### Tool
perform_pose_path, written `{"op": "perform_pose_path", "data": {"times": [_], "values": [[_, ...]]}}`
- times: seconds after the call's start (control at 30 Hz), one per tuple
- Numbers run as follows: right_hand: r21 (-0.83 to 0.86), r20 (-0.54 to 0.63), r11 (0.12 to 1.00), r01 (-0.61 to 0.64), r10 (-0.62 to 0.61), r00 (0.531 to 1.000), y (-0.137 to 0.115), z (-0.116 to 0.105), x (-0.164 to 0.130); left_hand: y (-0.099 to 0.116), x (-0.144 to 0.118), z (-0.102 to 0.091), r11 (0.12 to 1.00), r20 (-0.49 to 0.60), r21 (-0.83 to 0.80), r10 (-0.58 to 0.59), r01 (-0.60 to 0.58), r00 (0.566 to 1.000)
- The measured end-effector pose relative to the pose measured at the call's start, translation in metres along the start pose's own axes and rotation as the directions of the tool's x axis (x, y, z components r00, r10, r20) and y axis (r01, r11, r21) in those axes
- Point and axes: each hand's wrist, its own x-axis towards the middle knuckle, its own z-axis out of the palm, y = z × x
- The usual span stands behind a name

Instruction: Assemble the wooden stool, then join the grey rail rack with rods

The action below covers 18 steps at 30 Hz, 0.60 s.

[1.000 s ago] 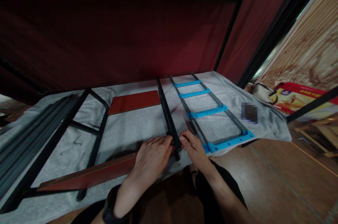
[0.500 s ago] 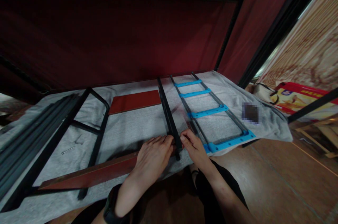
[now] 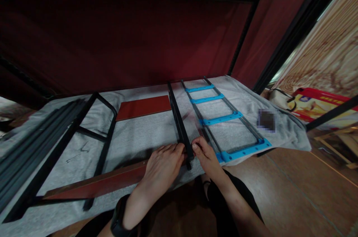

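My left hand (image 3: 165, 164) wraps over the right end of a reddish-brown board (image 3: 106, 180) that stands on its long edge. Its fingertips meet a black metal frame bar (image 3: 179, 121), just where the board's end comes up to it. On the bar's other side, my right hand (image 3: 206, 154) pinches close to the bar's near end; whatever is between thumb and finger is hidden. The board's left end lies along a black side frame (image 3: 95, 136) with a crossbar and a curved top. A second flat reddish-brown board (image 3: 144, 107) lies farther back between the frames.
Grey cloth (image 3: 134, 136) covers the surface. Several dark metal tubes (image 3: 36, 132) lie left. A small wrench (image 3: 73, 158) and a hex key (image 3: 84, 150) lie inside the side frame. A blue-runged rack (image 3: 220, 120) lies right, and a red-yellow box (image 3: 319, 104) stands beyond the cloth.
Both hands stay at the same joint, with the right fingers shifted very slightly. The view has moved a little; the boards and frames keep their places.
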Motion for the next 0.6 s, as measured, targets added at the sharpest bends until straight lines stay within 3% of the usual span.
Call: {"op": "perform_pose_path", "data": {"times": [0.17,0.43,0.6], "values": [[0.092,0.029,0.996,0.001,-0.003,1.0,0.0027,-0.0024,-0.0008,-0.0001,-0.0001,0.0009,1.0,-0.004,-0.003,-0.001,0.001,1.0],[-0.019,0.029,1.0,0.002,-0.002,1.0,0.0018,-0.0023,0.001,0.0008,-0.0002,-0.0002,1.0,-0.002,0.007,0.004,-0.004,1.0],[0.092,0.036,0.996,-0.016,0.013,0.999,0.0037,-0.0035,0.0,0.0003,-0.0008,0.0003,1.0,-0.01,-0.001,0.003,-0.003,1.0]]}}
